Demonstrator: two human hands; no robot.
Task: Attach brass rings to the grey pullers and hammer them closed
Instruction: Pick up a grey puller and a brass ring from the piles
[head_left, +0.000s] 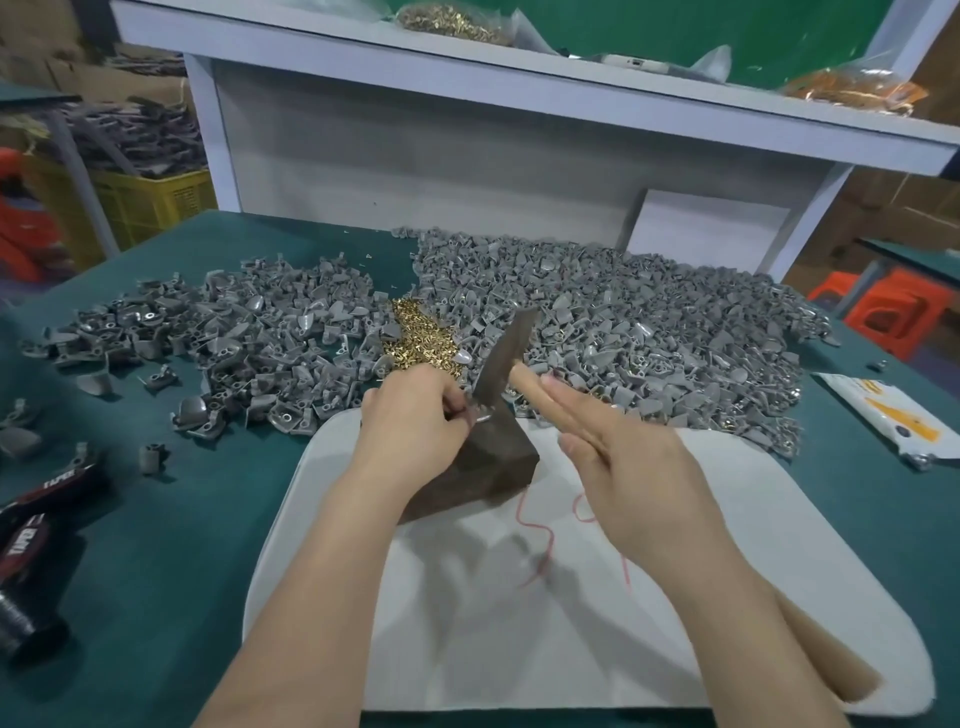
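Observation:
My left hand (415, 415) pinches one grey puller (482, 415) down on the top edge of a dark metal block (493, 462). My right hand (618, 457) holds a hammer by its wooden handle (524, 382), fingers lying along it. The blurred steel hammer head (506, 358) sits right above the puller. A small heap of brass rings (421, 340) lies just behind my left hand. Loose grey pullers form a big pile (639, 322) on the right and a thinner one (234, 332) on the left.
The block stands on a white pad (519, 639) with a red thread (537, 525) on it, on a green table (156, 545). Black cans (36, 519) lie at the left edge, a white packet (883, 415) at the right. A white shelf unit (467, 150) rises behind the piles.

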